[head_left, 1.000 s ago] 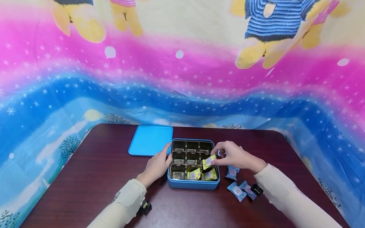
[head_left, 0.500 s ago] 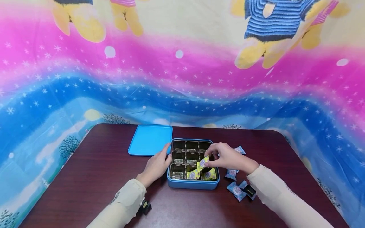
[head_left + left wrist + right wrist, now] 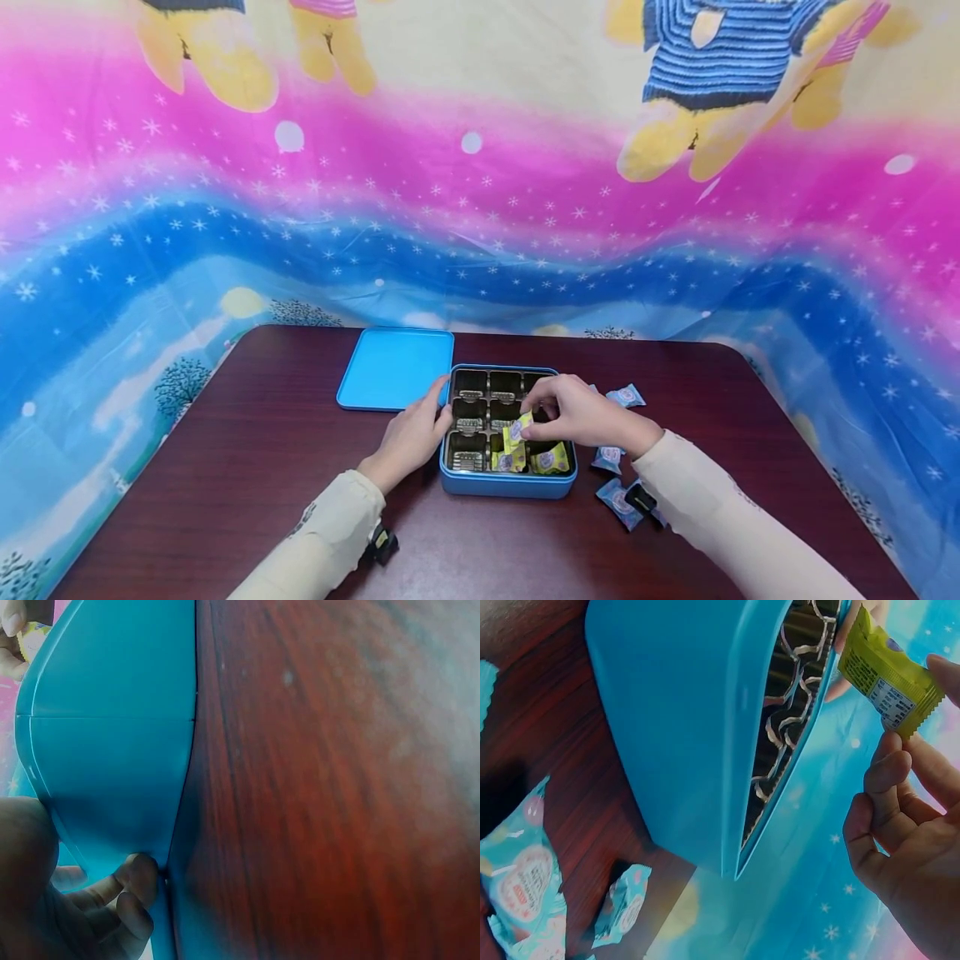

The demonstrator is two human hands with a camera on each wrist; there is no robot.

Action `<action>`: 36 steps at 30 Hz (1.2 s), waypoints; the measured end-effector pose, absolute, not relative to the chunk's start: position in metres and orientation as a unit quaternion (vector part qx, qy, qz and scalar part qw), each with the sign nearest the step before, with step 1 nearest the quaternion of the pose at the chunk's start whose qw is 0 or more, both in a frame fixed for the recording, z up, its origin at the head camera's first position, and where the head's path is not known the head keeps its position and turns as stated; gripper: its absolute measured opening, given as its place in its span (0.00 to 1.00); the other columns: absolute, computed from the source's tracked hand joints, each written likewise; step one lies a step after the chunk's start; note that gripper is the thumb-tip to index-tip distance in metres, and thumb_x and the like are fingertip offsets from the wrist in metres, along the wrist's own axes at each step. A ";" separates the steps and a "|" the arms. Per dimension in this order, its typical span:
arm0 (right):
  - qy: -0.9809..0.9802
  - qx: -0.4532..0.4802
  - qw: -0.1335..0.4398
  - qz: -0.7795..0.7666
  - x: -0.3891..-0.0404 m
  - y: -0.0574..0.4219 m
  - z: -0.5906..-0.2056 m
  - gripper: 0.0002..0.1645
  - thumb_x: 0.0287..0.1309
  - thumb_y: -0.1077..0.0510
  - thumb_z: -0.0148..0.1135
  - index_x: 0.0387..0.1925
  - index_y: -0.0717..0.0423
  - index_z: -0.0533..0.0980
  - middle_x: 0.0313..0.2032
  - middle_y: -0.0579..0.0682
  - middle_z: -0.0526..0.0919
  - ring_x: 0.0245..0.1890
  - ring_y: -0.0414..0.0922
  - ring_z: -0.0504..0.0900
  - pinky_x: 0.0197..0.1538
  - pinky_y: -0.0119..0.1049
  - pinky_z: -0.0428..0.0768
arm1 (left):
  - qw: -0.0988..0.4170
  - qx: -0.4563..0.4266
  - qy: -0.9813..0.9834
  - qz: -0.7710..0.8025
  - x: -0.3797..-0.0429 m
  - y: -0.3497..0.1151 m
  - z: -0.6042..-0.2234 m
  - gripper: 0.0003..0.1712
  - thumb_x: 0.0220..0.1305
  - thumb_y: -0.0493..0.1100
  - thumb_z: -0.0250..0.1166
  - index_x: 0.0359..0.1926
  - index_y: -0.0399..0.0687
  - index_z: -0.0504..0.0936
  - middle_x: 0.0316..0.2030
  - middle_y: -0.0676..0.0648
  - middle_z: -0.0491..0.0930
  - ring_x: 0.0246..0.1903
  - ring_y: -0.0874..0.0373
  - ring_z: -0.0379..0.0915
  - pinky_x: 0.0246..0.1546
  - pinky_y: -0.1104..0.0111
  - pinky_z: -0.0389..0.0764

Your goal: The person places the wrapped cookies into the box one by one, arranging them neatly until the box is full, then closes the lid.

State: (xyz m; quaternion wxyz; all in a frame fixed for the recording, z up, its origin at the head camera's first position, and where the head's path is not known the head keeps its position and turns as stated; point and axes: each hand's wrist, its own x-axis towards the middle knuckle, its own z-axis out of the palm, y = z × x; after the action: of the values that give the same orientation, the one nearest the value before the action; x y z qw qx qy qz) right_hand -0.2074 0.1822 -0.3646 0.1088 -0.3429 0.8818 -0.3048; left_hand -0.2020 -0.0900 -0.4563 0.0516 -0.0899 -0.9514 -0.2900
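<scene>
My right hand [image 3: 581,412] pinches a yellow wrapped candy [image 3: 516,433] by its edge with thumb and fingertips. The candy hangs over the front middle compartment of a blue tin box [image 3: 510,485], overlapping another yellow candy [image 3: 508,460] there. One more yellow candy [image 3: 551,458] lies in the front right compartment. In the right wrist view the held candy [image 3: 889,679] shows its printed back, above the box rim. My left hand [image 3: 408,437] rests against the box's left side, thumb at the rim; the left wrist view shows its fingertips [image 3: 139,877] touching the blue wall.
Several blue wrapped candies [image 3: 618,504] lie on the dark wooden table [image 3: 262,450] right of the box, some partly hidden by my right arm. A blue lid [image 3: 397,367] lies behind and left of the box. A printed cloth [image 3: 480,208] hangs behind the table.
My right hand has moved left with the yellow candy, from over the box's right column to over the front middle compartment. The left hand and box have stayed put.
</scene>
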 end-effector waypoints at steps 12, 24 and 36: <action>0.874 -0.355 0.111 -0.314 -0.207 0.167 -0.368 0.17 0.60 0.48 0.71 0.44 0.55 0.85 0.28 0.50 0.75 0.21 0.36 0.66 0.30 0.31 0.70 | 0.048 -0.093 -0.951 -0.290 -0.202 -0.090 -0.455 0.33 0.74 0.49 0.53 0.77 0.55 0.60 0.20 0.50 0.69 0.19 0.57 0.63 0.22 0.63 0.65; 0.869 -0.354 0.108 -0.328 -0.204 0.157 -0.372 0.17 0.59 0.50 0.71 0.46 0.56 0.85 0.32 0.56 0.80 0.24 0.36 0.69 0.32 0.31 0.72 | 0.047 -0.094 -0.951 -0.290 -0.202 -0.091 -0.455 0.33 0.74 0.49 0.53 0.78 0.55 0.60 0.20 0.50 0.68 0.17 0.57 0.61 0.20 0.64 0.63; 0.865 -0.360 0.108 -0.334 -0.202 0.147 -0.384 0.16 0.60 0.50 0.72 0.44 0.55 0.86 0.28 0.47 0.77 0.22 0.36 0.68 0.30 0.31 0.71 | 0.051 -0.089 -0.954 -0.282 -0.202 -0.089 -0.455 0.33 0.74 0.49 0.54 0.77 0.54 0.61 0.24 0.48 0.75 0.21 0.57 0.66 0.23 0.62 0.68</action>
State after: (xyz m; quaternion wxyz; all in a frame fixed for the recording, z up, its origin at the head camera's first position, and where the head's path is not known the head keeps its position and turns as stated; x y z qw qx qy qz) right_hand -0.2023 0.1468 -0.3842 0.1083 -0.3600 0.8645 -0.3336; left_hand -0.2025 -0.0890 -0.4548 0.0510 -0.0887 -0.9539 -0.2820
